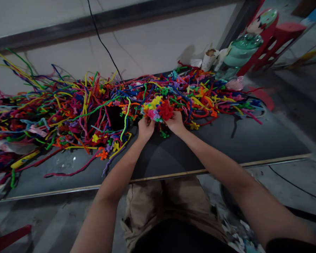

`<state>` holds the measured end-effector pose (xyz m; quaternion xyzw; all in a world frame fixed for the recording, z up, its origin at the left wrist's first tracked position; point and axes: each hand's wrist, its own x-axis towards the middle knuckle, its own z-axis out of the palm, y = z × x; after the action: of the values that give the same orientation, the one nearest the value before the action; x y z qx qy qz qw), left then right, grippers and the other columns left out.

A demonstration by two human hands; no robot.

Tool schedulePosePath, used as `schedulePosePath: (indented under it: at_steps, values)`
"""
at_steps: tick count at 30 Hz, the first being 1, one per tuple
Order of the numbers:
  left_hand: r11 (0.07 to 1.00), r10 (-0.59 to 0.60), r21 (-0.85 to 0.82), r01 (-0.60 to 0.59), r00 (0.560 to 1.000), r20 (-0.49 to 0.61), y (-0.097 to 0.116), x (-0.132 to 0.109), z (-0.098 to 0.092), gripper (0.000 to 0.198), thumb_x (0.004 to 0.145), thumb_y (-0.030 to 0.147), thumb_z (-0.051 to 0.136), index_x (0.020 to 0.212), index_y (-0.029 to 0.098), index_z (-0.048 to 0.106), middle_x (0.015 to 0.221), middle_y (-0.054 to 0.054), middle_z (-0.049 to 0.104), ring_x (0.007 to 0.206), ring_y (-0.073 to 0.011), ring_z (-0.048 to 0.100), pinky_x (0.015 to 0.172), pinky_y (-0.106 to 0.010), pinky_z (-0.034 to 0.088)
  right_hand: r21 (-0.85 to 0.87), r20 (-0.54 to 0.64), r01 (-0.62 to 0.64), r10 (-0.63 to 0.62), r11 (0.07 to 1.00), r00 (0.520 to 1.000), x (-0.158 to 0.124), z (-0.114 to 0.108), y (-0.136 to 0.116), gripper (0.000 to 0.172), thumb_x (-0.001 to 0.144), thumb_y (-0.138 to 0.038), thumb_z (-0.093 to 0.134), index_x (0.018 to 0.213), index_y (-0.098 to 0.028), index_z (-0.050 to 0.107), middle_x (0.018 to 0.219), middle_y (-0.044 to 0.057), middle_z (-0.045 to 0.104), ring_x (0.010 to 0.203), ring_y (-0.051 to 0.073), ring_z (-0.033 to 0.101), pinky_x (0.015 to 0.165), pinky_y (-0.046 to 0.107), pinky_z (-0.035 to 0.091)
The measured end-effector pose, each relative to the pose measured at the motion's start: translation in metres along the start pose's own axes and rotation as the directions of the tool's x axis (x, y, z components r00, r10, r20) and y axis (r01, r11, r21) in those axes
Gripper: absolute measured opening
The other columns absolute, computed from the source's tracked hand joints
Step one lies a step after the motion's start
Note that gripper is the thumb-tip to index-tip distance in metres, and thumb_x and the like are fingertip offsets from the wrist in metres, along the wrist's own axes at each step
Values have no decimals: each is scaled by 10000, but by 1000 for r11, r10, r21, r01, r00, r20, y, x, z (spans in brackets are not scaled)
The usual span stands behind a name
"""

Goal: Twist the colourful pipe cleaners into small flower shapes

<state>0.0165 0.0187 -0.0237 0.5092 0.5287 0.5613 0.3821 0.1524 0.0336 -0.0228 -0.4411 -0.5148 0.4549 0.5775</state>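
Observation:
A bunch of small pipe-cleaner flowers (pixel 158 108), yellow, red, pink and orange, is held over the dark table (pixel 226 140) by both hands. My left hand (pixel 145 128) grips the bunch from the lower left with fingers curled. My right hand (pixel 176 123) clasps it from the lower right, under the red flower. Behind and around the bunch lies a wide tangle of coloured pipe cleaners (pixel 68 109), with loose small flowers (pixel 102 154) scattered among them.
At the back right stand a green plastic jar (pixel 237 52), a paper cup (pixel 209 58) and red plastic stools (pixel 276 38). A black cable (pixel 102 42) runs down the wall. The table's front edge (pixel 173 174) runs just above my lap.

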Motion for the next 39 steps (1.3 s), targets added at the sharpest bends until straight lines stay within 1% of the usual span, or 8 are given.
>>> schedulePosePath:
  at_steps: [5,12,18,23,26,31,35,39]
  values:
    - [1000,-21,1,21,999,41,-1,1,-2,156,700,231,762,627,157,645,544,15,609,501,-115,545,496,-199,411,24,24,13,-14,1000,1000,-2,-1,-2,306,653,-383,758,478,-219,568,565,17,611,649,213,634,602,319,471]
    - [997,-14,79,6,995,99,6,-1,-7,156,717,153,717,578,151,645,502,20,588,472,-107,508,486,-197,358,-40,129,-238,241,970,962,5,-10,-3,292,629,-163,748,438,-212,532,403,-24,484,387,112,413,422,275,361]
    - [991,-11,133,3,998,57,5,4,-3,266,714,58,680,501,175,572,474,20,533,484,-110,491,523,-204,359,-26,31,-113,114,993,993,1,-6,-1,286,561,-394,833,512,-216,614,428,-38,526,435,127,491,457,265,399]
    - [998,-8,57,5,999,51,-5,8,-2,244,714,112,709,535,192,563,511,18,533,598,-144,568,613,-217,455,-156,-78,0,-12,988,997,3,-8,13,343,587,-492,812,651,-194,655,677,23,678,728,206,657,651,306,520]
    - [999,15,30,-17,997,73,-9,9,-5,193,697,107,706,570,187,585,624,-23,619,776,-195,658,743,-264,519,-250,-1,127,-132,960,991,11,-20,14,566,552,-562,835,919,-168,661,986,99,702,928,257,663,755,349,553]
    - [946,262,125,-298,933,247,-13,12,-19,187,682,150,690,861,205,699,1026,-99,711,1099,-275,649,1000,-389,491,-367,402,548,-403,752,822,14,-38,-3,1179,534,-712,813,1493,-248,309,1613,153,200,1473,387,259,1131,538,369]
    - [888,342,173,-427,863,373,-16,11,-27,257,713,246,699,969,222,704,1158,-113,677,1169,-301,612,1021,-412,488,-299,610,703,-438,645,661,5,-32,-10,1054,679,-715,720,1539,-320,255,1619,88,241,1501,349,227,1219,542,240]
    - [852,346,222,-474,828,441,-18,9,-25,204,757,328,698,938,235,705,1119,-97,685,1139,-303,609,990,-418,504,-263,618,701,-442,663,650,4,-28,-4,799,849,-574,627,1532,-327,293,1580,80,348,1478,284,312,1221,495,282]
